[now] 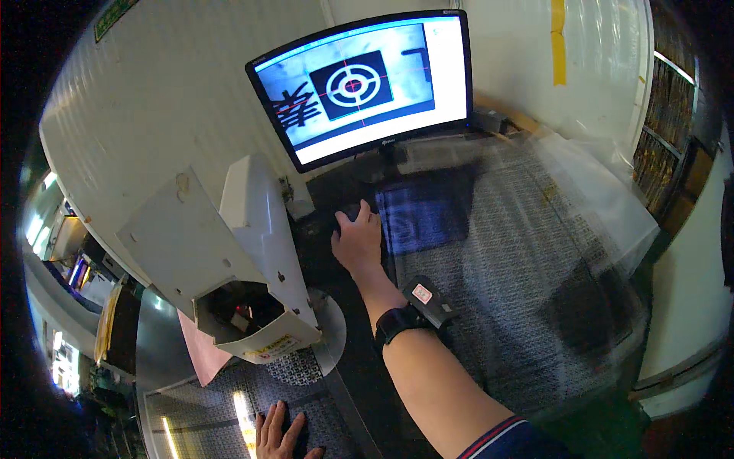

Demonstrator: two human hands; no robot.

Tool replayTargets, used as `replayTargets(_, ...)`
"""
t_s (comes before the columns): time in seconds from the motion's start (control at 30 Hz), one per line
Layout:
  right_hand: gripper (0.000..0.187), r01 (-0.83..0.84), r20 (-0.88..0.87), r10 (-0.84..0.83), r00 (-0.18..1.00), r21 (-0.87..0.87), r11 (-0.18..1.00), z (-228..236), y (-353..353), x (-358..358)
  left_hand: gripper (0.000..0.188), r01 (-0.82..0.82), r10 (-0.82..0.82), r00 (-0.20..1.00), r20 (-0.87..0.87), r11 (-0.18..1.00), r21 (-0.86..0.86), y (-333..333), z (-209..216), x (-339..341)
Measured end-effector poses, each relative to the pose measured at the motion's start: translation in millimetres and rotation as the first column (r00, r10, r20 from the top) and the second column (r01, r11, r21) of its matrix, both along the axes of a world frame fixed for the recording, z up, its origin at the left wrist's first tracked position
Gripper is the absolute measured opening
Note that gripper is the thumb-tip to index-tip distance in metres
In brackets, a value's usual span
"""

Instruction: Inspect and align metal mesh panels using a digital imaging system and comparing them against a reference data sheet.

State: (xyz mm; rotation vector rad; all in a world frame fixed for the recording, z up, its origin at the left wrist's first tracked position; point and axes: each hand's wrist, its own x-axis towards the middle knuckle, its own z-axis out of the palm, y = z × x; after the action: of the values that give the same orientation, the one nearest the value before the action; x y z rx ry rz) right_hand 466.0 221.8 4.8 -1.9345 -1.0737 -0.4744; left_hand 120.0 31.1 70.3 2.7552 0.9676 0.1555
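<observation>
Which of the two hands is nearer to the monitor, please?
Right: the right hand is just in front of the monitor; the left hand is farther away, near the picture's lower edge.

Upper left to centre: a pale, faintly ribbed wall (191, 92) backs my remote view, a small green sign (115, 17) near its top. Upper right: I observe a glossy white panel (604, 69) bearing a vertical strip of yellow tape (559, 46); beyond it stands a dark rack (673, 130) with metallic bars. Lower left: a grey table (164, 344). Far left: bright patches (34, 229), lamps or windows, I cannot tell which.
</observation>
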Motion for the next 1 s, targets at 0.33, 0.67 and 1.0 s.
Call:
replayTargets(0.33,0.034,-0.038,-0.033,0.036,0.999,-0.078,0.996,6.0,-3.8,-3.4,0.056,-0.022,0.022,0.999,-0.046,1.000,0.010,-2.5,4.6,0.3)
replayTargets(0.67,0.036,0.006,0.006,-0.006,1.000,-0.006,1.000,-0.4,-0.4,-2.1,0.056,-0.015,0.015,1.000,0.007,1.000,-0.002,-4.6,1.4,-0.6)
replayTargets(1.0,0.032,-0.006,-0.024,0.006,1.000,0.010,1.000,1.7,-2.0,-1.3,0.055,-0.001,0.001,0.999,0.039,1.000,0.012,-7.2,2.4,2.1)
